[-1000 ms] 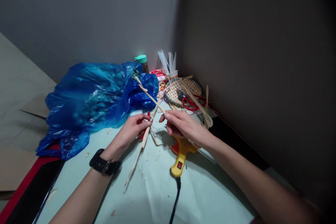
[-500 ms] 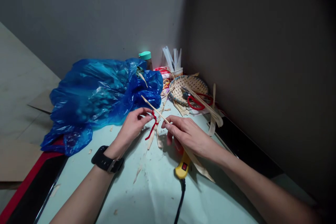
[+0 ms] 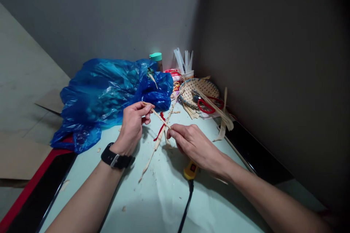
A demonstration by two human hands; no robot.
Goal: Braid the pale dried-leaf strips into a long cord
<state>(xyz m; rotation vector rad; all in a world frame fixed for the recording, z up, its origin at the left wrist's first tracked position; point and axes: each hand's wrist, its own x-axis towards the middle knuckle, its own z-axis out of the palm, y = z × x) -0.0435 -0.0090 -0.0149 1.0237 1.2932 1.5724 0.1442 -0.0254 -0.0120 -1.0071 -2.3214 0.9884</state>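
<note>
My left hand (image 3: 133, 125), with a black watch on its wrist, pinches the upper end of a thin pale bamboo strip (image 3: 158, 116). My right hand (image 3: 191, 143) pinches the same strip lower down, so it spans the gap between my fingers. A red cord (image 3: 160, 132) hangs below the strip, beside longer pale strips (image 3: 153, 151) that lie on the light green table (image 3: 164, 196). Under my right hand sits a yellow glue gun (image 3: 190, 169) with a black cable, partly hidden.
A crumpled blue plastic bag (image 3: 109, 93) fills the table's left. At the back corner stand a small woven basket (image 3: 201, 91) with red-handled scissors (image 3: 206, 105), a cup of glue sticks (image 3: 185, 62) and a green-capped bottle (image 3: 156, 60). A dark wall runs along the right.
My left hand has risen and slid up the bamboo strip to its end. My right hand has shifted lower, covering more of the glue gun. The camera view drifted left.
</note>
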